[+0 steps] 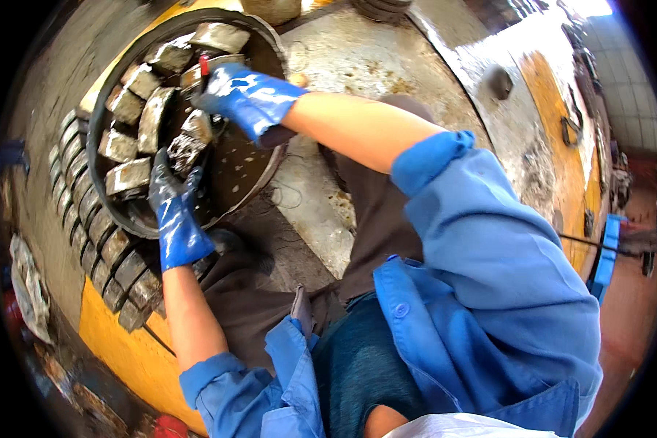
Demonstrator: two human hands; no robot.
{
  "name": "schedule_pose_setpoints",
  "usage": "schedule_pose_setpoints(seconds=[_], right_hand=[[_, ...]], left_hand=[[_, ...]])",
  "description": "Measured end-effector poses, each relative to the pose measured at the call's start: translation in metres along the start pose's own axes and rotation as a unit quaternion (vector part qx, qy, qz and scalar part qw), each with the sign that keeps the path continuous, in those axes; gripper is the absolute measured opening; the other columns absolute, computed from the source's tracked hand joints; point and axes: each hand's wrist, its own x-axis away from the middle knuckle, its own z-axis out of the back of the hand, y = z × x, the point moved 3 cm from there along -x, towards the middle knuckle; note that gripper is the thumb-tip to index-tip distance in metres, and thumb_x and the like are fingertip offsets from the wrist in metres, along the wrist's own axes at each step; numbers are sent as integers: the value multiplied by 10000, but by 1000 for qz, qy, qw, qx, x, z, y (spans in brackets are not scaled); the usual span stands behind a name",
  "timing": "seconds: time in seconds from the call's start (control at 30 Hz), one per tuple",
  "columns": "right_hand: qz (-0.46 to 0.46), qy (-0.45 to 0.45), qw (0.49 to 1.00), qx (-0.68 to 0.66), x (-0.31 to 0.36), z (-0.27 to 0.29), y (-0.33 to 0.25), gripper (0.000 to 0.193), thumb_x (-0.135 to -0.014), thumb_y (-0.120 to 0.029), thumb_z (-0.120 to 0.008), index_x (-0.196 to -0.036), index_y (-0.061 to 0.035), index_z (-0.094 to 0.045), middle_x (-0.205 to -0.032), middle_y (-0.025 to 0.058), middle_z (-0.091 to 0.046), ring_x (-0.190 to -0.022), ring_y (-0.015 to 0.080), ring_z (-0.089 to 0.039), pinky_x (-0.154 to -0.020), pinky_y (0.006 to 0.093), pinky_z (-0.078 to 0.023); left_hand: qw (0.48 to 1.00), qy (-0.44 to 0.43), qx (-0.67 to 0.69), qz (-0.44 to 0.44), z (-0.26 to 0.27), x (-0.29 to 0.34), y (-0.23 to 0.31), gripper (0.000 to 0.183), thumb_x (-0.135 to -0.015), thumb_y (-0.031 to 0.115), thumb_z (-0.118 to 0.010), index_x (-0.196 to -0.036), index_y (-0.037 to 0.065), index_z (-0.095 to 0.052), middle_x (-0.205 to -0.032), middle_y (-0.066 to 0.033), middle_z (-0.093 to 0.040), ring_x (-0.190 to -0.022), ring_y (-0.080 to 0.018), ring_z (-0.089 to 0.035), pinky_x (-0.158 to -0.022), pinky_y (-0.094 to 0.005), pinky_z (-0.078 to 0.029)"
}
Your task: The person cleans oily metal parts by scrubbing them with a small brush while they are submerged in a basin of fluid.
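My left hand (174, 212), in a blue rubber glove, reaches into a round tub (276, 157). Its fingers and thumb grip the lower end of a wet, shiny block (191, 140), which looks like metal. Above it, my right hand (237, 95), gloved the same way, is closed around a tool with a red end (204, 64). The tool's working end is hidden behind the glove and the block. Several curved grey blocks (155, 120) lie in the tub around my hands. Dark liquid (233, 171) covers the tub's bottom on the right.
Rows of similar blocks (98, 219) stand along the tub's left side. A stained, pale metal plate (372, 58) lies to the right. Yellow floor strips (113, 332) run near the blocks. A crumpled plastic bag (29, 288) lies at the far left.
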Motion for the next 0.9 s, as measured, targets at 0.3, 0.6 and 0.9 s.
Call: schedule_pose_setpoints(seconds=[0.3,0.6,0.9], right_hand=[[-71,72,994,-49,-17,10,-14,428,-909,-453,-589,-1028,-72,-746,-925,189,-744,-909,347,-722,-802,414,-570],[-34,8,993,-116,-14,-9,-18,284,-893,-331,-674,-945,-59,-738,-834,134,-742,-789,237,-711,-746,381,-537],[83,-29,985,151,-41,-55,11,253,-958,-297,-588,-1023,-65,-668,-829,161,-714,-797,279,-694,-788,381,-543]], left_hand=[[983,-57,-147,90,8,-14,32,907,-712,376,-893,-1461,57,-491,-1374,-190,-624,-1258,-336,-613,-1079,-406,-482],[984,-50,-141,98,14,-2,25,918,-720,389,-888,-1474,56,-483,-1396,-191,-606,-1273,-344,-595,-1084,-418,-478],[993,-28,-95,63,10,-11,37,909,-691,333,-912,-1446,33,-505,-1369,-190,-618,-1245,-343,-609,-1074,-415,-483]])
